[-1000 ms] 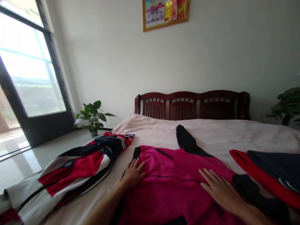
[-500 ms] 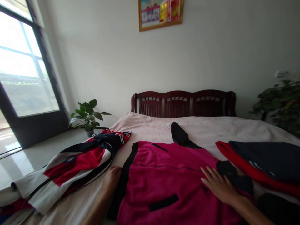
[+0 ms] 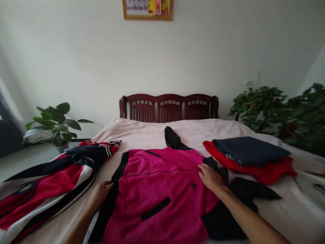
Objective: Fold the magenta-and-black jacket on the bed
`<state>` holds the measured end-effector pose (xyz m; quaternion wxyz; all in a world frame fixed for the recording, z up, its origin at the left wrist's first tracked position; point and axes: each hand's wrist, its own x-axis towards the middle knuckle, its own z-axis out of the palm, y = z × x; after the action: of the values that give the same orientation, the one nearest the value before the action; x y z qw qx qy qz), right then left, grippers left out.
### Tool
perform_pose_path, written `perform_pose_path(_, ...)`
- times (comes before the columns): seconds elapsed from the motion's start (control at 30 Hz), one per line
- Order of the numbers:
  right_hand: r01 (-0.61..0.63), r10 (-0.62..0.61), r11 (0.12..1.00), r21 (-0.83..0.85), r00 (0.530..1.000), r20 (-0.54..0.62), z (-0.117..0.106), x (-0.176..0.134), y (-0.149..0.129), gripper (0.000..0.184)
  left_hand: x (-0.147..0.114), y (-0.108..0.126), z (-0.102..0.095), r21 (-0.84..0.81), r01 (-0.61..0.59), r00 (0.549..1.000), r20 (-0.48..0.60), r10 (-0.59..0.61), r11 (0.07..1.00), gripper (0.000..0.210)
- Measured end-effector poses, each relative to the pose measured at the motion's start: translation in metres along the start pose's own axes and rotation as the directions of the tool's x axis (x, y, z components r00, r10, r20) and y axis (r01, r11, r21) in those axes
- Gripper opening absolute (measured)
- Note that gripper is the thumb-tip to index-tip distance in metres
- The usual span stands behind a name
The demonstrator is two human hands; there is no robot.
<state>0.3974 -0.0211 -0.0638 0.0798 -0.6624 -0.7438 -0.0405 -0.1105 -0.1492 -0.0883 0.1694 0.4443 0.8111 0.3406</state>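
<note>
A magenta jacket [image 3: 162, 189] with black hem, sleeves and pocket strips lies spread on the bed, its hem to the left and its collar to the right. My left hand [image 3: 100, 191] is at the black hem, fingers closed on its edge. At the collar end of the front seam, my right hand [image 3: 211, 177] has its fingers bent in against the cloth; its thumb is hard to make out. One black sleeve [image 3: 174, 138] points away toward the headboard, and another black part [image 3: 223, 220] lies under my right forearm.
To the left lies a red, white and navy jacket [image 3: 73, 179]. Folded navy cloth [image 3: 250, 150] rests on red cloth [image 3: 269, 173] at the right. Beyond the pink bedsheet [image 3: 142, 132] are a wooden headboard [image 3: 169, 106] and potted plants [image 3: 57, 123].
The view has turned to the right. My right hand, flat with fingers spread before, has moved to the collar and its fingers are bent. My left hand now grips the hem.
</note>
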Motion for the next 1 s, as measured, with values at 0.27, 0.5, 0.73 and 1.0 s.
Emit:
perform_pose_path(0.27,-0.363,0.344,0.921,-0.143,0.929,-0.139,-0.012,0.024,0.042,0.050,0.000,-0.011,0.002,-0.011,-0.026,0.997,0.075,0.027,1.000,0.030)
perform_pose_path(0.5,-0.235,0.227,0.966,-0.110,0.970,-0.085,0.002,0.027,0.064,0.043,-0.006,-0.009,-0.009,0.140,-0.001,0.999,-0.047,0.008,0.990,0.035)
perform_pose_path(0.73,-0.357,0.357,0.934,-0.007,0.934,0.014,0.001,0.041,0.068,0.055,-0.006,0.000,-0.012,0.192,0.029,1.000,-0.004,-0.029,0.981,0.036)
perform_pose_path(1.0,0.147,-0.146,0.989,-0.009,0.986,0.081,-0.026,-0.034,-0.031,0.060,-0.025,0.026,-0.002,0.320,0.029,0.998,0.038,-0.043,0.947,0.053)
